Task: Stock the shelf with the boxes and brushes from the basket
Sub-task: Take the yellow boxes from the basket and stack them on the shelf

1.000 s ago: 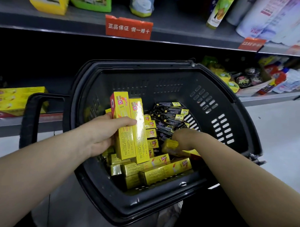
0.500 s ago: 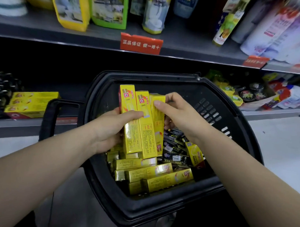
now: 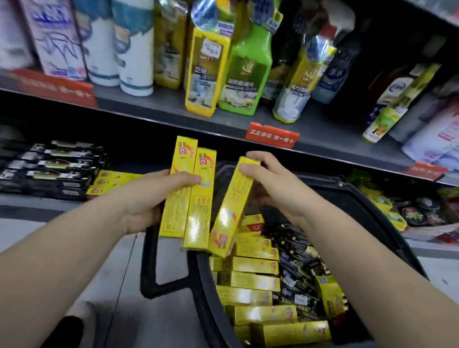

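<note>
- The left hand (image 3: 151, 200) grips two yellow boxes (image 3: 175, 214) side by side, with the thumb laid across their fronts and the fingers curled behind. Both stand nearly upright with their long edges touching, raised over the left rim of the basket.
- The right hand (image 3: 273, 182) pinches the top end of a third yellow box (image 3: 231, 207), thumb on the front face and fingers over the end flap. This box is tilted: its lower end leans against the bottom of the left hand's pair, and its top end stands apart from them.
- The black shopping basket (image 3: 359, 198) sits below both hands, its handle (image 3: 148, 267) jutting out to the left.
- Inside the basket, more yellow cartons (image 3: 253, 279) lie flat in a row along the left side. A heap of black brush packs (image 3: 297, 278) lies just to their right.
- One yellow carton on end (image 3: 327, 295) stands among the brush packs near the right wall.
- On the lower shelf (image 3: 29, 204), behind the left arm, stacked black packs (image 3: 54, 167) lie with a few shelved yellow boxes (image 3: 111, 180) just beside them.
- The upper shelf (image 3: 155, 103) carries white bottles (image 3: 133, 47), a yellow pouch (image 3: 206, 70) and a green pouch (image 3: 245, 71). A red label (image 3: 271, 136) is clipped to its front edge.
</note>
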The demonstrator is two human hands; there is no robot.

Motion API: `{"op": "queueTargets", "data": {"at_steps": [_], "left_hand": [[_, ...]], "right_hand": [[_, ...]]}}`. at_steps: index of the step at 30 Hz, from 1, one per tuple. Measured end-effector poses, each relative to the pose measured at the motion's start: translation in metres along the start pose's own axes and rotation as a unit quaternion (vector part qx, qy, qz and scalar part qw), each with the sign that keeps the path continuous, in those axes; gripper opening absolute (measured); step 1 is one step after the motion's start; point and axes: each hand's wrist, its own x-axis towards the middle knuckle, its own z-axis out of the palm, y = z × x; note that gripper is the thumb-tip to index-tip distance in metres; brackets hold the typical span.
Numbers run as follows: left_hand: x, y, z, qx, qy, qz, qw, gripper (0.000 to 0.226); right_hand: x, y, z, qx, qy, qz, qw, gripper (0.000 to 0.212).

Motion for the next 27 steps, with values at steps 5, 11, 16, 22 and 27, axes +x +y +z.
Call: {"op": "queueTargets", "data": {"at_steps": [5, 11, 16, 22, 27], "left_hand": [[0.000, 0.018, -0.058, 0.002, 0.048, -0.035, 0.998, 0.012], [0.003, 0.016, -0.147, -0.007, 0.114, -0.079, 0.990, 0.024], [0.020, -0.008, -0.198, -0.063, 0.173, -0.070, 0.980, 0.019], [0.050, -0.031, -0.241, -0.088, 0.207, -0.065, 0.972, 0.031], [0.081, -0.048, -0.271, -0.100, 0.229, -0.035, 0.968, 0.030]], "right_hand": [[0.030, -0.026, 0.021, -0.013, -0.050, 0.015, 0.999, 0.023], [0.074, -0.037, 0.070, -0.037, -0.023, 0.045, 0.998, 0.038], [0.128, -0.031, 0.119, -0.165, 0.001, 0.007, 0.986, 0.056], [0.217, -0.011, 0.170, -0.325, -0.015, -0.047, 0.944, 0.040], [0.290, 0.018, 0.202, -0.523, -0.072, -0.042, 0.849, 0.044]]}}
